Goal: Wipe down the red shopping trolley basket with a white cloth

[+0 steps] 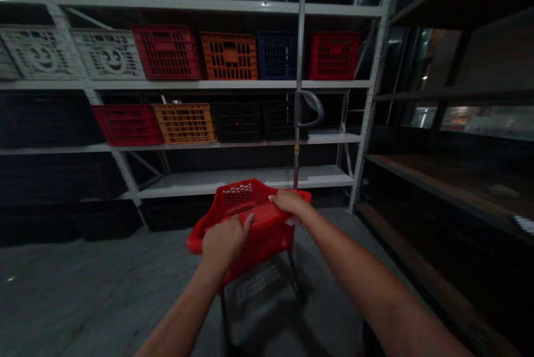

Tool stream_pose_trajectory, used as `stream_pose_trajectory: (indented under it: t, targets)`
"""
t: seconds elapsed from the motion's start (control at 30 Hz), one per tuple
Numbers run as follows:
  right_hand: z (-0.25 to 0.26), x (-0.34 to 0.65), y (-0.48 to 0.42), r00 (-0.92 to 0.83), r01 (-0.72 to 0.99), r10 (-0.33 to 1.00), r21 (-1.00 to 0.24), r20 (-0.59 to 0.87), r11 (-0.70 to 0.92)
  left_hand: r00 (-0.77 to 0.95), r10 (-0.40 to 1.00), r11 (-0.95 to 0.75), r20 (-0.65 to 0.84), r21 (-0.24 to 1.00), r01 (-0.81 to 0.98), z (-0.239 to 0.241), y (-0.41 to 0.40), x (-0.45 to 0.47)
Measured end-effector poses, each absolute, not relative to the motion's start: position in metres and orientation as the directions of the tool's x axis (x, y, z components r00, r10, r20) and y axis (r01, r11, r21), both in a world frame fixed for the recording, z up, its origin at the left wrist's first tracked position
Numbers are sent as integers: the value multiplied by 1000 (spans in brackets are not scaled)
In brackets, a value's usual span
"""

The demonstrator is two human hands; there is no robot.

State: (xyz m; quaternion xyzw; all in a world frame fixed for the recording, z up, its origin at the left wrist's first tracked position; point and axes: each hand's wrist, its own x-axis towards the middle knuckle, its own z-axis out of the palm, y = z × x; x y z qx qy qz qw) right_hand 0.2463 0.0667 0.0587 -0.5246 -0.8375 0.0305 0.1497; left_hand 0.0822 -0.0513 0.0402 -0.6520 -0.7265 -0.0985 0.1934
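W/ our L hand (pixel 225 239) & R hand (pixel 291 203) both curled round the near bar of the red cart (pixel 263 246), which stands on the floor (pixel 125 284) in front of the shelving (pixel 233 85), we'd best push evenly L/R, go slow & mind the tall pole (pixel 300 62) clears the beams ASAP.

cart (pixel 267 243): before rack (pixel 217 4) | crates (pixel 169 52): in rows on rack | side shelving (pixel 454 93): right of cart and rack

The head camera looks forward (and down) over nearby hands (pixel 223 240) toward shelving (pixel 183 183).
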Motion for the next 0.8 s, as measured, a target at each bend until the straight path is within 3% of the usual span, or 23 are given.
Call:
stream_pose_trajectory:
  t: [0.1,0.23,0.3,0.4,0.5,0.6,0.8]
  targets:
    - [45,268,57,-507,787,800,-206,320,582,-100,916,151,388,-102,983,44,-49,72]
    - [19,313,41,-685,472,436,-100,583,876,-124,925,168,359,-93,981,44,-45,53]
    - [14,327,36,-705,431,370,-49,605,901,-97,931,139,352,-95,986,43,-42,48]
    - [27,322,37,-699,549,506,-75,505,833,-58,944,94,325,-96,991,43,-39,47]
    - [52,298,46,-655,702,709,-136,261,699,-45,946,81,320,-102,992,44,-38,52]
    - [68,282,53,-632,739,770,-236,83,632,-51,947,83,318,-87,993,46,-36,54]
    - [54,322,41,-689,603,670,-295,276,741,-46,954,61,296,-42,997,51,-29,45]
